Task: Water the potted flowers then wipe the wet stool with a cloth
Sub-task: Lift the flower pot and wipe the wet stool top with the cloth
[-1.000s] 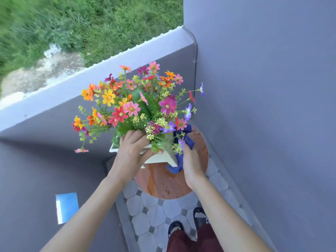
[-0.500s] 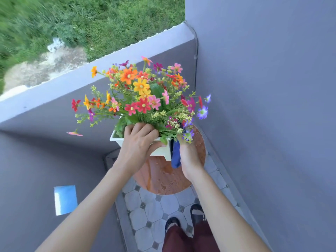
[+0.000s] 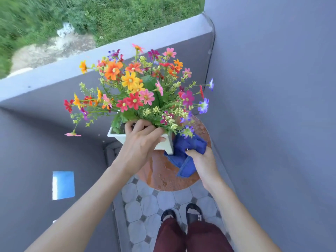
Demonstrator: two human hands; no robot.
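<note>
Balcony corner seen from above: grey walls [image 3: 272,106] on right & left, parapet [image 3: 54,77] across the back, grass beyond. Tiled floor [image 3: 145,206] is seen below, w/ sandalled feet at the bottom edge. A round brown stool [image 3: 163,175] is set in the corner; its top is speckled w/ water drops & streaks. Flowers [image 3: 138,91], many colours, are carried in a white pot [image 3: 163,144], held over the stool's back-left part and tilted; whether it touches the top can't be told. Pot's near rim is gripped by the left hand [image 3: 138,144], fingers curled over the edge into the stems. A blue cloth [image 3: 187,153] is bunched on the stool, just right of the pot, pressed down by the right hand [image 3: 201,160], fingers closed on its folds.
</note>
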